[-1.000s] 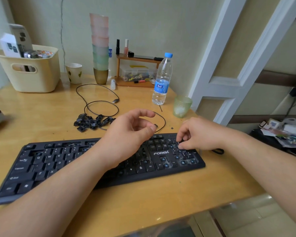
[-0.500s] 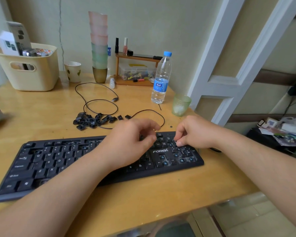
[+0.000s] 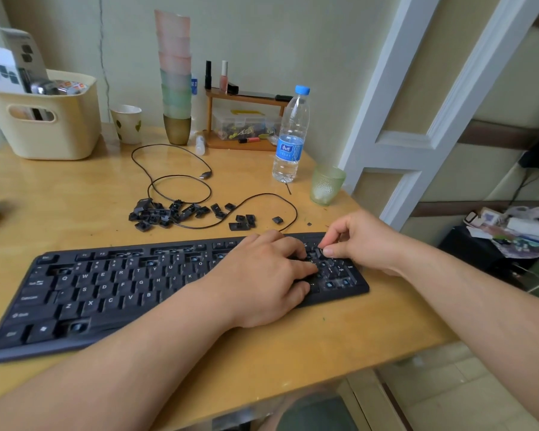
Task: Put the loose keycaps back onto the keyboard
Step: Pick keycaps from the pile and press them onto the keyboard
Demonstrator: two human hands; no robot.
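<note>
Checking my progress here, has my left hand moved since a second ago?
Yes. The left hand has come down and rightward onto the keyboard, toward its right end.

- My keyboard (image 3: 112,293): matt black plastic.
- Loose keycaps (image 3: 165,213) at 12 o'clock of it: black plastic.
- Table (image 3: 59,197): smooth wood, faint sheen.
- Water bottle (image 3: 291,135): clear glossy plastic.
- Basket (image 3: 75,132) at 10 o'clock: cream matt plastic.

The keyboard (image 3: 112,287) keycaps show letters such as Q, W, E, Z, X, C.
</note>
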